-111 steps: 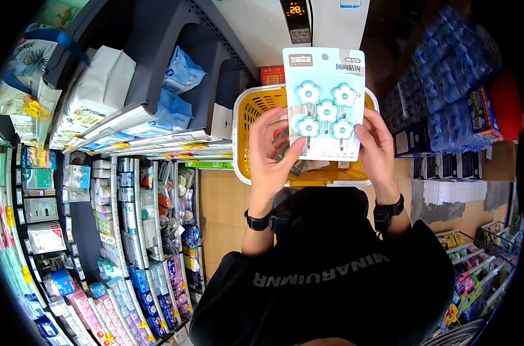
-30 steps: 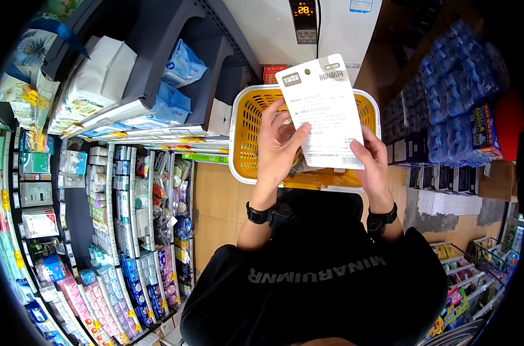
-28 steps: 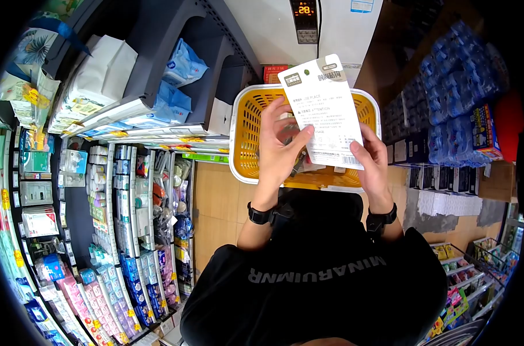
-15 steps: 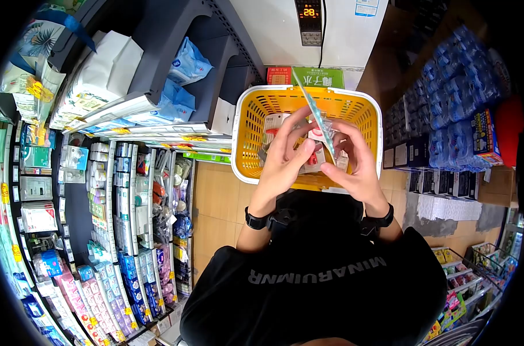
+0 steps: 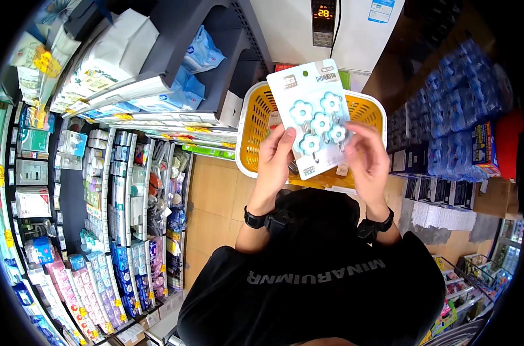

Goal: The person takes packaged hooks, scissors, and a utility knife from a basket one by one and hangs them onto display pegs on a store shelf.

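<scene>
A pale card of flower-shaped hooks (image 5: 321,123), white and light blue, is held tilted above a yellow basket (image 5: 254,155) with a white rim. Its flower side faces up toward me. My left hand (image 5: 275,158) grips the card's left edge, thumb on top and the other fingers behind it. My right hand (image 5: 367,160) is at the card's lower right, slightly blurred, with its fingers bent near the lower right flower; whether it grips the card is unclear. The card hides much of the basket's contents.
Shelves with blue packets (image 5: 203,51) stand at upper left, above racks of hanging goods (image 5: 123,190). A white appliance (image 5: 285,29) with a lit display is ahead. Shrink-wrapped bottles (image 5: 455,109) and stacked boxes are at right.
The card showed its printed back, then turned edge-on, and now shows its flower side. My left hand has closed on its left edge. The view has shifted slightly.
</scene>
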`<state>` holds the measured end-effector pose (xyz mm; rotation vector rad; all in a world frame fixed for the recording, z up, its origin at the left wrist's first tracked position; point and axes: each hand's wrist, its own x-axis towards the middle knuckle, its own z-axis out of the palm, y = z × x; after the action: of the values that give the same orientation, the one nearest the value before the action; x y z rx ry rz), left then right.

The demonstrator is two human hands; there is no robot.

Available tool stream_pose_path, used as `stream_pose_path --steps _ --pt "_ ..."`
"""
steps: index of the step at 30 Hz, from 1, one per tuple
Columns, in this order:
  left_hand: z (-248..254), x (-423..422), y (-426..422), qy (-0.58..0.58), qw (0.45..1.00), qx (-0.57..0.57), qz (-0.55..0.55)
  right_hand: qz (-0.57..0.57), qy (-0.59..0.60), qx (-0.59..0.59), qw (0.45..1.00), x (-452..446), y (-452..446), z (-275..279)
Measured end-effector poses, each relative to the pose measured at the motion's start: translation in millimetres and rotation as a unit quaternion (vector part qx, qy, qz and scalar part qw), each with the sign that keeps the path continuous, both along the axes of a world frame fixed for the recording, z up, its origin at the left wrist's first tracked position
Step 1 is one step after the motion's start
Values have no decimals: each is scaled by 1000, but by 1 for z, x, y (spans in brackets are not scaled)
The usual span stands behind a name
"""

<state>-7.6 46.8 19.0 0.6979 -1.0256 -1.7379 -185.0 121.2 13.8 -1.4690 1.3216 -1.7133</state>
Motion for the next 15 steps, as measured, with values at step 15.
stream_pose_path --steps 15 --pt "18 120 30 -50 994 -52 83 101 -177 119 972 86 -1 6"
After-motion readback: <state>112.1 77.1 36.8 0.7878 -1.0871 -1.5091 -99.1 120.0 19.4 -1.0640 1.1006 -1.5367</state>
